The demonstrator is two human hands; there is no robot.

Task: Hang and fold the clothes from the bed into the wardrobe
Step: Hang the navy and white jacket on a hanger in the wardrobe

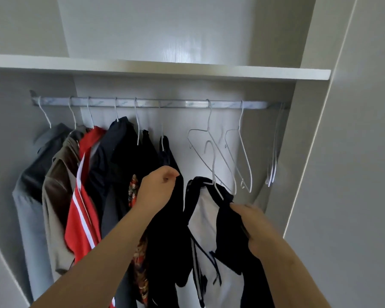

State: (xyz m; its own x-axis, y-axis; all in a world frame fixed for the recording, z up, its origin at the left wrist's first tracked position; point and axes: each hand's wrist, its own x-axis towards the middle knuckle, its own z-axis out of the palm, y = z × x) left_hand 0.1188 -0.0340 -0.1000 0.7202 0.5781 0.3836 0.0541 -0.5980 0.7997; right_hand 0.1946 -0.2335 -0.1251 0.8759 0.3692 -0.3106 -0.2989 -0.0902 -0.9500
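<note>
A shelf [187, 70] is lying above the rail [153, 103]. Hung clothes [60, 174] are crowding the rail's nine o'clock half; bare hangers [240, 117] are hanging toward three o'clock. Between them, lower at six o'clock, a garment [205, 218] is sitting before those hangers.

Item: my right hand [257, 227], blurred, fingertips buried in black-and-white garment [229, 221] (hem cropped at 6 o'clock).

No legible text; only faint, unreadable print along the wardrobe rail [156, 103]
</note>
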